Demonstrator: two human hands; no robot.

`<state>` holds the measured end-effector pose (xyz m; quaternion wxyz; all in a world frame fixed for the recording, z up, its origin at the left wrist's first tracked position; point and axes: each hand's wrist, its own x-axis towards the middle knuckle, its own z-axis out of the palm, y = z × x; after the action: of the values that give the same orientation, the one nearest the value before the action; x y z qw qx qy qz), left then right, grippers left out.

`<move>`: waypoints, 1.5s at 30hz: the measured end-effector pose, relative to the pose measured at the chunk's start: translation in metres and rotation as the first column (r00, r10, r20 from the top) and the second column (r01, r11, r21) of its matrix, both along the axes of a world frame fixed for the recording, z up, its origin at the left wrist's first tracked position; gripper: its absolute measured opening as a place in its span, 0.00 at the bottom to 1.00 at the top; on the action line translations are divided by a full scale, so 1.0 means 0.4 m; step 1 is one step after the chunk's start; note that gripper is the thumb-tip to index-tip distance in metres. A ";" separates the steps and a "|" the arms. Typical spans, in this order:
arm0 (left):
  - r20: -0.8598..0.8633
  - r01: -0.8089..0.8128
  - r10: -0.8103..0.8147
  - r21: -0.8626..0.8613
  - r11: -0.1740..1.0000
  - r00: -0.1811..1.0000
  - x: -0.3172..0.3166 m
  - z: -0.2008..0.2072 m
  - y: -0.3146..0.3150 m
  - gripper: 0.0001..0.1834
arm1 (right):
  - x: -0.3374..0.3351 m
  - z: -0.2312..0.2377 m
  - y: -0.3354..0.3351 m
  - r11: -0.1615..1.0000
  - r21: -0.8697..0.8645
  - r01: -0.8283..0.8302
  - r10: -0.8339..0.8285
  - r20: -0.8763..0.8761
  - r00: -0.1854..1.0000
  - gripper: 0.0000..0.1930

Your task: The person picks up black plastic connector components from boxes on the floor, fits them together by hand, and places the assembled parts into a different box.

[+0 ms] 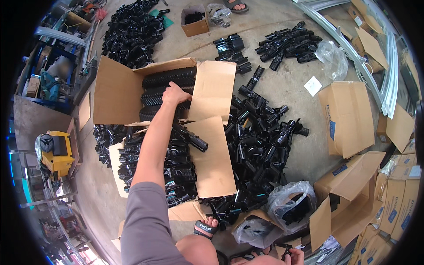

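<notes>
My left hand (176, 94) reaches into an open cardboard box (115, 101), over rows of glossy black ribbed parts (170, 78). Its fingers are curled down among the rows; their tips and anything in them are hidden. At the lower edge, my right hand (296, 256) is closed around a small black part (286, 253), only partly in view. Below the box's flap (211, 163), more black tubular parts (179, 159) lie packed in rows. A large loose heap of black tubular clamp-like parts (260, 141) spreads over the floor to the right.
More black parts (132, 33) are heaped at the far left, with another pile (289, 42) at the far right. Plastic-lined containers (258, 229) stand near my feet. Cardboard boxes (346, 119) and metal frames (391, 84) line the right; a yellow machine (59, 152) sits left.
</notes>
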<state>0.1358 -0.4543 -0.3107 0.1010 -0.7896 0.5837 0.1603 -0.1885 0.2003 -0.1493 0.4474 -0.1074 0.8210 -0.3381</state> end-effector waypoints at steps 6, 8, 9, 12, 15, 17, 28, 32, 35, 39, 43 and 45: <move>-0.075 0.094 -0.099 -0.063 0.994 0.992 0.062 0.062 -0.008 0.46 | 0.007 -0.015 0.016 0.998 -0.052 -0.047 0.046 -0.015 0.999 0.13; -0.191 0.055 -0.069 -0.079 0.995 0.979 0.096 0.075 -0.028 0.45 | 0.014 -0.011 0.011 0.996 -0.065 -0.055 0.054 -0.010 0.998 0.12; -0.187 0.054 -0.060 -0.036 0.998 0.981 0.102 0.098 -0.033 0.46 | 0.017 -0.008 0.009 0.996 -0.082 -0.035 0.036 0.013 0.999 0.12; -0.300 0.082 -0.100 -0.073 0.994 0.949 0.083 0.143 -0.040 0.44 | 0.029 0.033 -0.008 0.998 -0.058 0.010 -0.008 0.038 0.999 0.13; -0.675 0.080 -0.014 0.066 0.995 0.737 -0.033 0.261 0.006 0.29 | 0.053 0.100 -0.036 0.997 -0.021 0.075 -0.075 -0.028 0.997 0.12; -0.760 0.274 -0.046 0.176 0.945 0.648 -0.121 0.354 0.045 0.32 | 0.049 0.116 -0.123 1.000 0.006 0.020 -0.020 -0.036 0.999 0.11; -0.207 0.906 -0.904 -0.129 0.404 0.374 -0.945 0.187 0.632 0.29 | 0.097 0.210 -0.133 0.991 -0.025 -0.131 0.131 -0.019 0.991 0.11; 0.142 0.962 -0.952 -0.077 0.261 0.270 -1.065 -0.054 0.792 0.18 | 0.117 0.276 -0.137 0.996 -0.048 0.078 -0.069 0.165 0.984 0.10; 0.184 0.931 -0.929 -0.237 0.277 0.322 -1.012 -0.093 0.822 0.18 | 0.143 0.248 -0.073 0.987 -0.139 0.076 -0.062 0.099 0.993 0.11; 0.212 0.861 -0.966 -0.452 -0.231 -0.148 -0.948 -0.097 0.823 0.12 | 0.116 0.263 -0.057 0.992 -0.079 0.102 -0.085 0.193 0.977 0.12; 0.128 0.828 -0.958 -0.482 -0.287 -0.257 -0.943 -0.073 0.824 0.07 | 0.124 0.253 0.015 0.993 -0.016 0.117 -0.110 0.226 0.968 0.15; -0.017 0.762 -0.986 -0.637 -0.119 -0.169 -0.933 -0.068 0.830 0.06 | 0.145 0.269 0.036 0.988 -0.051 0.148 -0.134 0.217 0.967 0.15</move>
<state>-0.2373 -0.1224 -0.3380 -0.1451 -0.0411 0.9824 0.1100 -0.1304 0.2148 -0.0417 0.5035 -0.0268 0.7622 -0.4060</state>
